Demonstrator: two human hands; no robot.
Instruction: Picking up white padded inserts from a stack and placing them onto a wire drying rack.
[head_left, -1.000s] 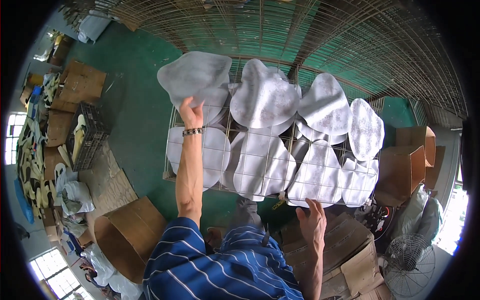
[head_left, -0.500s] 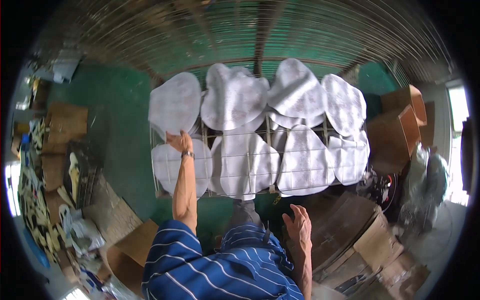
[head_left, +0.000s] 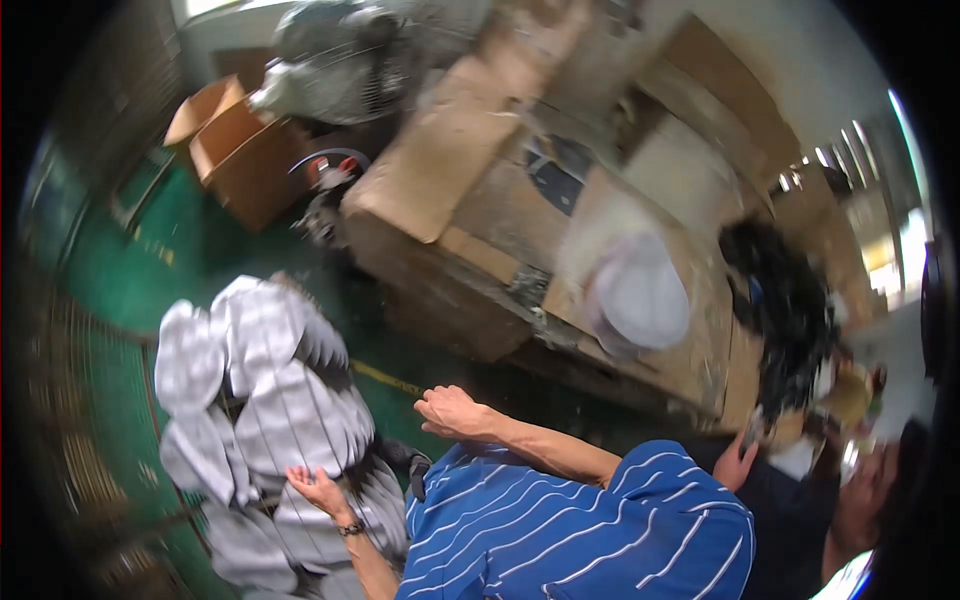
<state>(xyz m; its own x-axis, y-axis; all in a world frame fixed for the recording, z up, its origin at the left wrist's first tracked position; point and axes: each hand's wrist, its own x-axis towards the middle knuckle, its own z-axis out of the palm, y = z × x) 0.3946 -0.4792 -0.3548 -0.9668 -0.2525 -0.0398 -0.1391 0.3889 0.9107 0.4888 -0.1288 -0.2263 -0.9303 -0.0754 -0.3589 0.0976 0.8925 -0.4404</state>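
My left hand, with a watch on the wrist, is held over the pale grey-white rounded sheet pieces. Its fingers are loosely apart and nothing shows in them; whether it touches the pieces I cannot tell. These pieces lie in rows on a wire rack, several layers deep in places. My right hand is bent across in front of my body, over the floor between the rack and a cardboard-covered table. Its fingers are curled in and I see nothing in them. On that table rests a stack of similar white rounded pieces, slightly blurred.
The cardboard-covered table spans the middle and right. Open cardboard boxes and plastic-wrapped bundles stand beyond the rack. A black plastic bag sits at the table's right end. Another person's hand shows at the right.
My view and body have turned right, so the rack now lies at the left and the table is ahead. My left hand's place over the pieces has shifted. My right hand's fingers have curled in.
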